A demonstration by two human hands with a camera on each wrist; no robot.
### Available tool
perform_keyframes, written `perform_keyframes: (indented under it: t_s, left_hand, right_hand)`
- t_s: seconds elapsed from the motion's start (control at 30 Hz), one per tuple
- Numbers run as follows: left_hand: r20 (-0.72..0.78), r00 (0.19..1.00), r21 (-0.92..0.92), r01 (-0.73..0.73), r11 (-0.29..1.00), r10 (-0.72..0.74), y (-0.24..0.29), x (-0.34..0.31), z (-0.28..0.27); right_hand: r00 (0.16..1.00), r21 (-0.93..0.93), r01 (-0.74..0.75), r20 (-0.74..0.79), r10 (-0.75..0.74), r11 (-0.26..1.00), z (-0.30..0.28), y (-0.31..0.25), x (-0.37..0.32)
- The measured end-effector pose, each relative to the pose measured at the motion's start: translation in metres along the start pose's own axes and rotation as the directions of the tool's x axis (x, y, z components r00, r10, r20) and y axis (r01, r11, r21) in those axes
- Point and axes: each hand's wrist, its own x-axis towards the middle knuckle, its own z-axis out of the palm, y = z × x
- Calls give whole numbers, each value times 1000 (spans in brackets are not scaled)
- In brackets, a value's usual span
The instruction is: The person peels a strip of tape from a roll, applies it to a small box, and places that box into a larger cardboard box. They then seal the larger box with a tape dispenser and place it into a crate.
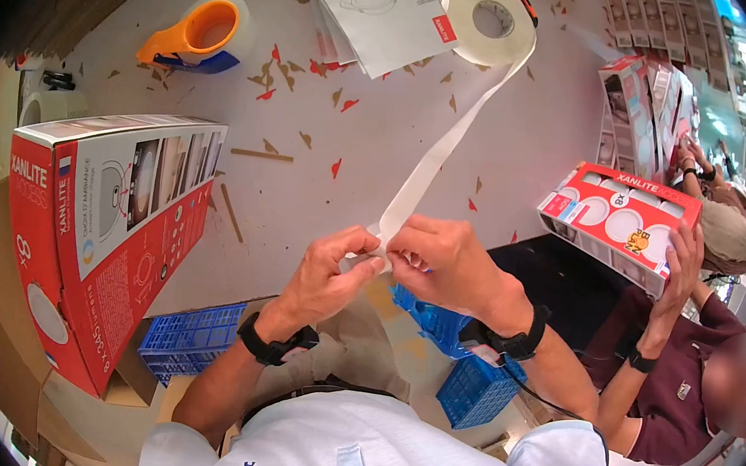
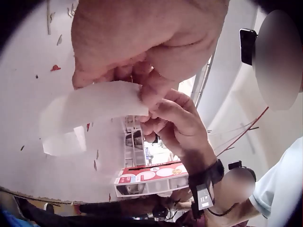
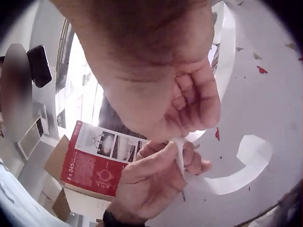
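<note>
A long white strip [image 1: 432, 161] runs from the white roll [image 1: 492, 21] at the back of the table down to both hands. My left hand [image 1: 330, 270] pinches its end between thumb and fingers. Close beside it, fingertips nearly touching, my right hand [image 1: 443, 264] pinches the strip too. In the left wrist view the strip [image 2: 94, 101] passes under the left hand [image 2: 147, 42], with the right hand [image 2: 177, 120] next to it. From the right wrist, a curled free length [image 3: 232, 182] hangs beyond the left hand [image 3: 151, 179], below the right hand [image 3: 156, 94].
A red and white box [image 1: 105, 239] stands at the left, an orange tape dispenser [image 1: 195, 33] behind it. Papers [image 1: 375, 12] lie beside the roll; scraps are scattered about. Blue crates [image 1: 191, 339] sit below the table edge. At the right, a person [image 1: 679, 369] holds a red box [image 1: 618, 220].
</note>
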Motion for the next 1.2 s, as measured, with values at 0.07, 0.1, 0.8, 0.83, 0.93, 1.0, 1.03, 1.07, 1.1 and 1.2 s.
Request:
perform_keyframes:
  t_s: [0.07,0.1,0.8,0.83,0.93,1.0,1.03,1.07,1.1,1.2]
  left_hand:
    - [30,1000,-23,2,1000,-1,-1,1,-3]
    - [46,999,-35,4,999,-3,0,2,-4]
    - [119,970,-647,236,724,-211,-19,2,-3]
    - [116,972,-658,230,717,-206,-17,3,-5]
    - [110,977,-675,208,708,-183,-9,4,-9]
    - [115,980,-668,197,718,-162,-5,5,-12]
    - [118,979,-666,200,718,-164,-4,5,-12]
    - [121,979,-664,204,720,-166,-4,5,-13]
    - [125,977,-661,210,720,-170,-4,5,-12]
    - [119,978,-677,205,707,-170,-6,7,-9]
  right_hand:
    - [999,110,-37,-11,38,993,-2,-1,3]
    - [999,143,-52,-6,54,988,-4,0,5]
    - [827,880,-365,157,539,304,-21,18,-10]
    - [854,950,-273,168,492,150,-22,26,-18]
    - [827,967,-235,251,503,-97,-15,31,-30]
    - [806,947,-293,317,499,-129,-3,33,-25]
    - [825,949,-284,313,470,-135,0,33,-19]
    - [844,957,-271,287,453,-102,2,35,-12]
    - [860,964,-258,262,437,-70,2,37,-3]
    - [871,965,-256,209,445,48,-9,34,5]
